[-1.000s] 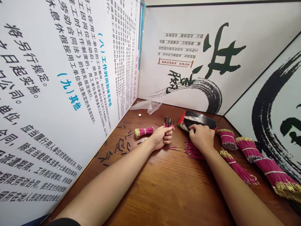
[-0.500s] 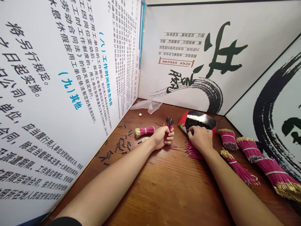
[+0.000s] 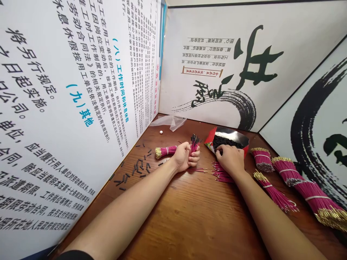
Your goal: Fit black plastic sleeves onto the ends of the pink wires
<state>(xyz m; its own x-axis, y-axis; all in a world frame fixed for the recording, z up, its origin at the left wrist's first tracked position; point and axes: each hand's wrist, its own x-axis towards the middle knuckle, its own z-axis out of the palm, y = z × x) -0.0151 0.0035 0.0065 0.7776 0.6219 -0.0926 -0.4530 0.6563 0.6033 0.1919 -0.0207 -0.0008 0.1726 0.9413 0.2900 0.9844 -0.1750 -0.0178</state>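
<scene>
My left hand [image 3: 186, 157] is closed in a fist around an upright bundle of magenta wires [image 3: 194, 146]. Black sleeves cover many of the wires' upper ends. Over the near edge of an open red box [image 3: 208, 139], my right hand [image 3: 230, 157] has its fingers bent in among small black tubes [image 3: 226, 141]. Thumb and forefinger are drawn together there, but whatever lies between their tips is too small or hidden to make out. Loose magenta wires [image 3: 221, 173] lie on the table beneath and beside the right hand, and a few more stick out just below the left fist.
Scattered black tubes [image 3: 139, 166] lie on the wooden table [image 3: 189, 216] at left, near a tied wire bundle [image 3: 165, 151]. More tied bundles [image 3: 311, 193] line the right side. A clear plastic bag [image 3: 173, 122] rests at the back. Printed panels [image 3: 206, 21] wall in the table.
</scene>
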